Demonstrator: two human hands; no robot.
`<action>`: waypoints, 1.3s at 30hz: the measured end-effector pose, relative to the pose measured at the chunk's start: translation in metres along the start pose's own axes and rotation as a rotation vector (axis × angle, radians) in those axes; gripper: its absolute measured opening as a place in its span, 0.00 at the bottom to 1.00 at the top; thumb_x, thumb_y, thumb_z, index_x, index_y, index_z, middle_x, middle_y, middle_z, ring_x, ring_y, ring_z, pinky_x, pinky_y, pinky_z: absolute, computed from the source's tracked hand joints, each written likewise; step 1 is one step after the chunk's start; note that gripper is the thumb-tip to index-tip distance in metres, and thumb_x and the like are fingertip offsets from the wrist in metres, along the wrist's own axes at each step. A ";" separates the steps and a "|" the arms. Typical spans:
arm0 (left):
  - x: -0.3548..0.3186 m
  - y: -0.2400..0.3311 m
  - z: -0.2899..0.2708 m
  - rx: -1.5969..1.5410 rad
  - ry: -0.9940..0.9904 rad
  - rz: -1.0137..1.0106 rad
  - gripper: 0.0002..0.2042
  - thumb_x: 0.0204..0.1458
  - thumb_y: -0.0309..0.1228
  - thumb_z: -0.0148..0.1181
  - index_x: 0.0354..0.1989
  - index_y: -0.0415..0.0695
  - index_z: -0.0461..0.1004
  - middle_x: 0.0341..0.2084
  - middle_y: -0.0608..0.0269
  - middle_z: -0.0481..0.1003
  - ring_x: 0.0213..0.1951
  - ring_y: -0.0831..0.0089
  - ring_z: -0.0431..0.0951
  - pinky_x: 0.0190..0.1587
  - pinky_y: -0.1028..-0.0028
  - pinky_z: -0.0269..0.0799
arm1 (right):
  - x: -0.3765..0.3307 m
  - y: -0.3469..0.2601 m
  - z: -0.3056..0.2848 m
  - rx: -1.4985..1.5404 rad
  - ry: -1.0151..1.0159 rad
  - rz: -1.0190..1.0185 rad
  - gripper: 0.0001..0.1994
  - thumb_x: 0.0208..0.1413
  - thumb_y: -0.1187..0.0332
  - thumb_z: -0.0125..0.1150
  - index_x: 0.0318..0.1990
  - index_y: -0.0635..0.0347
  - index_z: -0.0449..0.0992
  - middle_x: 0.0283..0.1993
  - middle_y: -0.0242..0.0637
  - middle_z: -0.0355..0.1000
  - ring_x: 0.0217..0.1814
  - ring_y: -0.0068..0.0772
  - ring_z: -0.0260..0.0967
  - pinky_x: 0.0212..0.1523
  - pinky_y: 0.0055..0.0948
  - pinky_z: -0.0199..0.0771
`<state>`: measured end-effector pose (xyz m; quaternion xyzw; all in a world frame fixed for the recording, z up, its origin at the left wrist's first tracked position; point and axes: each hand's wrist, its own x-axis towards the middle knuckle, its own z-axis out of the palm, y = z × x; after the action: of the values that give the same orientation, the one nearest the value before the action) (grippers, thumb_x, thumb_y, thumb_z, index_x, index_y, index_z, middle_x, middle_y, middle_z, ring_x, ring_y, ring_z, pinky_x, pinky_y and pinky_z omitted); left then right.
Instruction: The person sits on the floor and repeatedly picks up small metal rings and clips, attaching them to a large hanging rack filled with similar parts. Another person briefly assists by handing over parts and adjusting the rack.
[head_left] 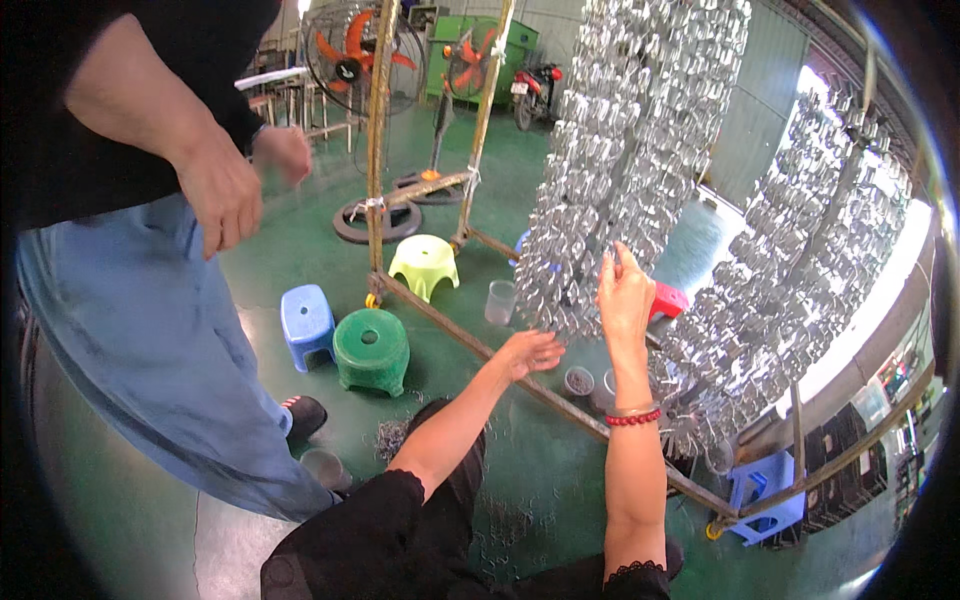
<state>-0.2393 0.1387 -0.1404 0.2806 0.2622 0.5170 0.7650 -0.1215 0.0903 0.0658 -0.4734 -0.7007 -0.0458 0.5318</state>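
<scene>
My right hand (625, 290), its fingers partly curled, is raised at the lower part of a hanging column of shiny silver, looped metal pieces (640, 130); whether it grips one I cannot tell. My left hand (533, 355), unclenched with fingers loosely extended, lies near the column's bottom edge, by the lower rail of a rusty-brown metal rack (445, 320).

Small silver metal pieces (590, 150) — shiny and curved — hang densely packed, row above row, in tall columns.
</scene>
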 end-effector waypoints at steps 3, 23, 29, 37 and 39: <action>-0.008 0.003 0.005 -0.057 -0.005 -0.005 0.13 0.54 0.31 0.57 0.44 0.40 0.64 0.47 0.51 0.70 0.50 0.60 0.73 0.48 0.62 0.73 | 0.009 0.000 0.005 0.003 -0.047 -0.018 0.14 0.55 0.69 0.53 0.44 0.71 0.74 0.28 0.56 0.73 0.31 0.55 0.72 0.34 0.45 0.70; -0.007 0.011 0.000 -0.005 0.097 0.032 0.12 0.56 0.29 0.52 0.46 0.39 0.64 0.48 0.49 0.71 0.49 0.58 0.74 0.48 0.62 0.73 | 0.136 -0.055 -0.052 -0.364 0.365 -0.467 0.29 0.60 0.49 0.44 0.68 0.34 0.46 0.73 0.39 0.33 0.74 0.50 0.24 0.63 0.71 0.28; -0.002 0.011 -0.003 0.028 0.080 0.012 0.12 0.56 0.29 0.53 0.46 0.40 0.65 0.46 0.50 0.71 0.49 0.58 0.74 0.47 0.63 0.74 | 0.155 -0.043 -0.046 -0.488 0.288 -0.473 0.26 0.61 0.50 0.42 0.67 0.31 0.49 0.72 0.37 0.35 0.74 0.49 0.28 0.64 0.67 0.29; -0.006 0.007 0.002 0.061 0.065 0.044 0.12 0.56 0.30 0.53 0.47 0.41 0.67 0.43 0.56 0.74 0.47 0.64 0.76 0.47 0.67 0.73 | 0.216 -0.100 -0.090 -0.003 0.374 -0.335 0.14 0.50 0.65 0.60 0.43 0.61 0.72 0.43 0.46 0.73 0.47 0.42 0.70 0.46 0.36 0.68; -0.008 0.006 0.008 0.049 0.057 0.041 0.12 0.57 0.30 0.53 0.47 0.41 0.67 0.42 0.56 0.74 0.46 0.65 0.76 0.46 0.68 0.73 | 0.239 -0.092 -0.098 0.083 0.344 -0.241 0.13 0.48 0.65 0.61 0.38 0.64 0.74 0.35 0.47 0.75 0.39 0.44 0.74 0.41 0.37 0.71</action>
<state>-0.2402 0.1316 -0.1301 0.2898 0.2908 0.5339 0.7392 -0.1148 0.1315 0.3364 -0.3492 -0.6524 -0.1602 0.6533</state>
